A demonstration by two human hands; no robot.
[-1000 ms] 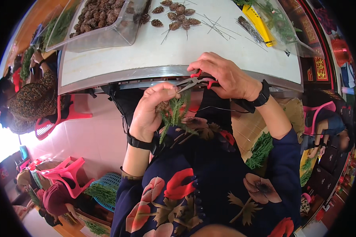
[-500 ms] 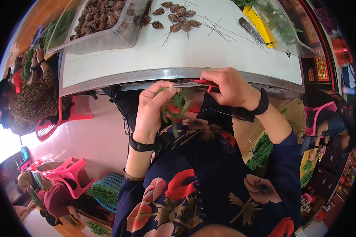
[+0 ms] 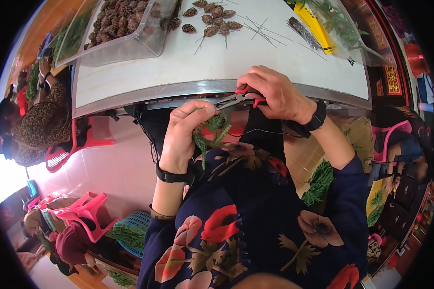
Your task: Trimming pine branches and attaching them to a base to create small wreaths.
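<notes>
Between the thumb and fingers of my left hand (image 3: 185, 130) is a green artificial pine sprig (image 3: 211, 137), its needled tips hanging down over my lap. My right hand (image 3: 277, 94) is wrapped round red-handled pliers (image 3: 232, 100). Their metal jaws are parted and reach left to my left fingertips, beside the top of the sprig. Whether the jaws touch a stem or wire there is too small to tell. Both hands are just in front of the table's metal edge (image 3: 197, 90).
On the white table (image 3: 188, 65) stand a clear bin of pine cones (image 3: 115, 21) at left, loose pine cones (image 3: 217, 19), thin wires (image 3: 263, 31) and a yellow package (image 3: 316, 29). Green sprigs (image 3: 318, 183) lie by a cardboard box at my right. Other people work at both sides.
The pliers' jaws have opened wider, and my right hand has shifted slightly up and left. My left hand still pinches the sprig in nearly the same place.
</notes>
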